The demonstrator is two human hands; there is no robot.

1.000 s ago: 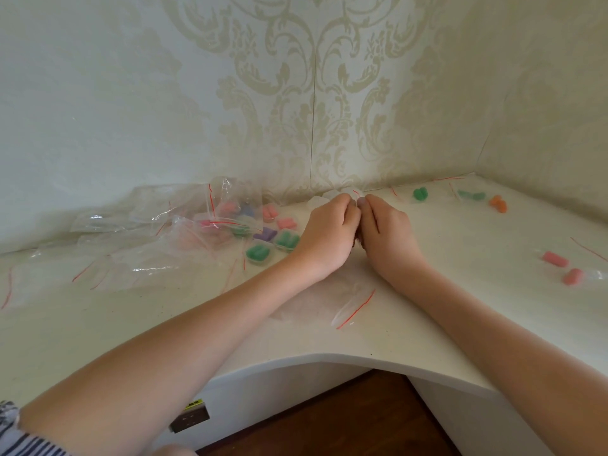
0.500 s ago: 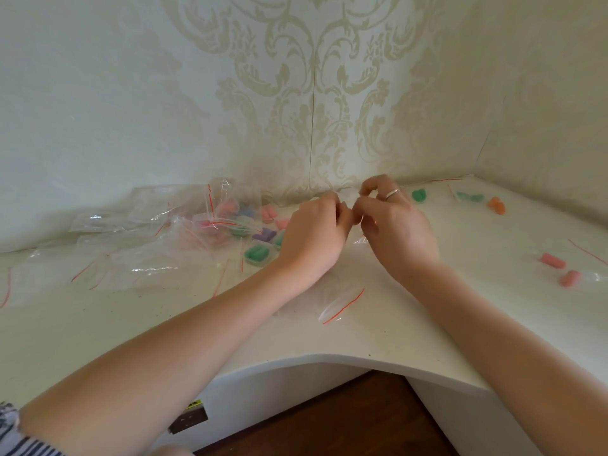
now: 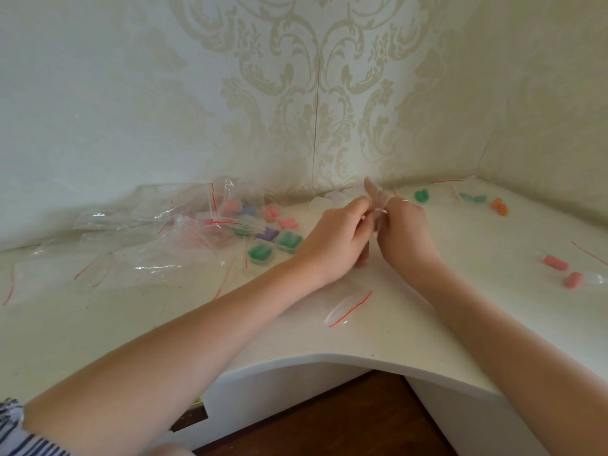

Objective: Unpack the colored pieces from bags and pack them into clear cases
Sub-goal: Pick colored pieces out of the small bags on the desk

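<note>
Both grips, left hand [image 3: 332, 238] and right hand [image 3: 403, 233], pinched on small clear bag [image 3: 376, 195] between them.

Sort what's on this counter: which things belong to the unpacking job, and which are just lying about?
Belongs to the job:
small bag, pinched by left hand and right hand
filled green cases
loose pink pieces
orange piece

Lying about:
emptied bags
flat bag near counter edge
</note>
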